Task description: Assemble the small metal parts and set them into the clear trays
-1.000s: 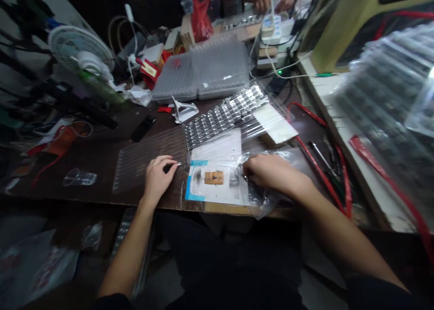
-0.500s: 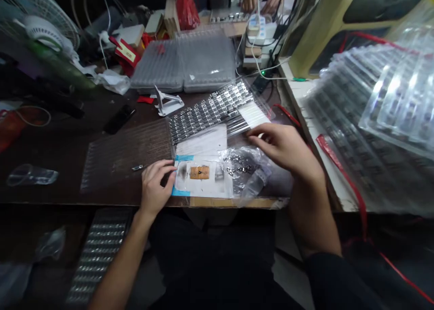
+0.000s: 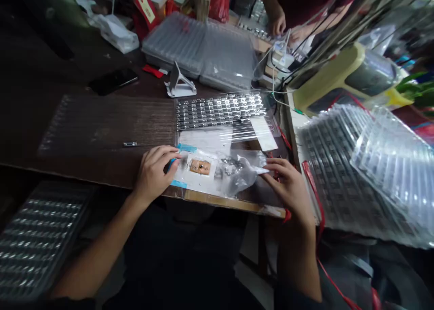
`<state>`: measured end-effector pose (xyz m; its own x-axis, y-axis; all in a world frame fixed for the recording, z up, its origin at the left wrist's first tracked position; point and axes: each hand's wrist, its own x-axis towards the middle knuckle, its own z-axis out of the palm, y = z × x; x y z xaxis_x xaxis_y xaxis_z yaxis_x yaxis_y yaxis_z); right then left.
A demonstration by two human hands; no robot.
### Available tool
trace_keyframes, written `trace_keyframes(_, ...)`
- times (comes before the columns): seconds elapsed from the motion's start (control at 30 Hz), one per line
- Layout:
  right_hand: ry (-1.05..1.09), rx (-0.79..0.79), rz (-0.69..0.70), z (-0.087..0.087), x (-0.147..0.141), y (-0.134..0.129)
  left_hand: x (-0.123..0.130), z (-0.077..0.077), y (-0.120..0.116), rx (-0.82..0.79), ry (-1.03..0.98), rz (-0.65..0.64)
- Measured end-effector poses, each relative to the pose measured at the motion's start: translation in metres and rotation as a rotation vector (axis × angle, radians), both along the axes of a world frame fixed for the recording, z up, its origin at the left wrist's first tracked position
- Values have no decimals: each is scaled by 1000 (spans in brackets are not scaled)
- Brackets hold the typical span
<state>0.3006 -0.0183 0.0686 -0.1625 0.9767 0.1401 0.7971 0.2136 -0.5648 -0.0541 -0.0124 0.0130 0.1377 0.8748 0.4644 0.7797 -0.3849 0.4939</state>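
at the right end of a white card (image 3: 188, 178), a clear bag (image 3: 247, 178) of small metal parts (image 3: 233, 165), likely light, soft and slippery, is pinched by its edge, the surest grip, in the right hand (image 3: 292, 185), the left hand's (image 3: 152, 173) thumb and fingers being parted opposite.
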Motion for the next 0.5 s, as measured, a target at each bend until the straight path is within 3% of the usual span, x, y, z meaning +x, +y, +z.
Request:
trace_keyframes(0.17, -57, 104, -34, 27, -7, 1, -2, 0, -3, -28, -46, 17)
trace_keyframes(0.5, -97, 152, -96, 41, -10, -12, -3, -3, -2, -95, -51, 24)
